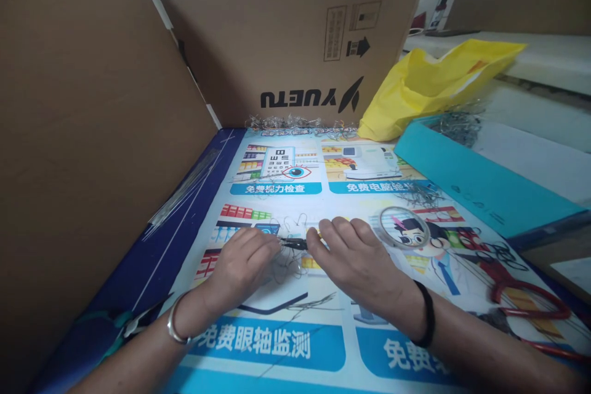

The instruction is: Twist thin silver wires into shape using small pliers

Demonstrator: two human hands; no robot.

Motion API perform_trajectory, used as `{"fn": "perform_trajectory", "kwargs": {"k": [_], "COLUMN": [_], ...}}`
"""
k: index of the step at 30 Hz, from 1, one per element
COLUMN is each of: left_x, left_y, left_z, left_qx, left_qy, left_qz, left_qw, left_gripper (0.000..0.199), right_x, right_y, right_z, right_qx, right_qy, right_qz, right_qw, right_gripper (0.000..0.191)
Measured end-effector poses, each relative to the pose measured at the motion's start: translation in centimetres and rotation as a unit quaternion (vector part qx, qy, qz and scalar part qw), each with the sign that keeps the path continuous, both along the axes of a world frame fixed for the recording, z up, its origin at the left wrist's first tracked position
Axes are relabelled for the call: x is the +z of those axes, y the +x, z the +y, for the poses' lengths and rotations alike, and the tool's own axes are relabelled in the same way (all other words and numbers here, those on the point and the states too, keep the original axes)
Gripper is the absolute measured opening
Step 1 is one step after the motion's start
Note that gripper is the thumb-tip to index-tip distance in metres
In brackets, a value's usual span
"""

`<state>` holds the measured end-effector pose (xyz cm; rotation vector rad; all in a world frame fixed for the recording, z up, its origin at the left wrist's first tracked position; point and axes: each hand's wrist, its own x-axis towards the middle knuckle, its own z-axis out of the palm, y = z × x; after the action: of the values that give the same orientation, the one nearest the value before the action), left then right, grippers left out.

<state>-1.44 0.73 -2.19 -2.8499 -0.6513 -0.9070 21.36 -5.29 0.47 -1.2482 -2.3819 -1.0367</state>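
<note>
My right hand (351, 252) is closed around small pliers (295, 244); only their dark jaws show, pointing left, and the handles are hidden in the fingers. At the tip of the jaws my left hand (247, 261) pinches a thin bent wire (282, 240), its fingers close to the metal. Loops of thin wire (290, 271) spread above and below the jaws; whether they form one piece with the pinched wire I cannot tell. Both hands are over a printed sheet (332, 295) with Chinese text and cartoon pictures.
Cardboard walls (277, 24) stand left and behind. Straight wires (184, 191) lie at left; bent wire pieces (422, 194) lie right. A tape roll (404, 228), red-handled scissors (530, 298), a yellow bag (406, 92) and a teal box (480, 178) are on the right.
</note>
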Motion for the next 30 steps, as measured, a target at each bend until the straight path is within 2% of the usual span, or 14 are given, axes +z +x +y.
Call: {"fn": "perform_trajectory", "kwargs": {"k": [6,12,17,20,24,27,30], "left_x": [-0.4,-0.5,-0.7,-0.8,-0.5,-0.4,-0.3], "left_y": [-0.2,-0.2,-0.1,0.0,0.2,0.2,0.3], "left_z": [0.3,0.2,0.4,0.4,0.3,0.2,0.2], "left_qx": [0.010,0.015,0.026,0.054,0.075,0.072,0.063], "left_qy": [0.036,0.063,0.014,-0.024,-0.049,-0.059,-0.059], "left_qz": [-0.007,-0.005,-0.043,-0.051,-0.052,-0.051,-0.057], "left_qw": [0.999,0.998,0.999,0.997,0.995,0.994,0.995], "left_gripper": [0.023,0.021,0.017,0.014,0.009,0.009,0.008], "right_x": [-0.3,-0.3,-0.4,-0.2,0.1,0.2,0.2], "right_y": [0.2,0.1,0.0,-0.1,0.2,0.8,1.2], "right_z": [0.2,0.3,0.5,0.5,0.3,0.2,0.3], "right_qx": [0.005,-0.020,-0.033,-0.053,-0.038,-0.019,-0.031], "right_qy": [0.014,-0.038,-0.118,-0.175,-0.185,-0.189,-0.182], "right_qz": [0.003,0.037,0.096,0.134,0.139,0.153,0.171], "right_qw": [1.000,0.998,0.988,0.974,0.972,0.970,0.968], "right_gripper": [0.022,0.020,0.018,0.021,0.020,0.020,0.020]}}
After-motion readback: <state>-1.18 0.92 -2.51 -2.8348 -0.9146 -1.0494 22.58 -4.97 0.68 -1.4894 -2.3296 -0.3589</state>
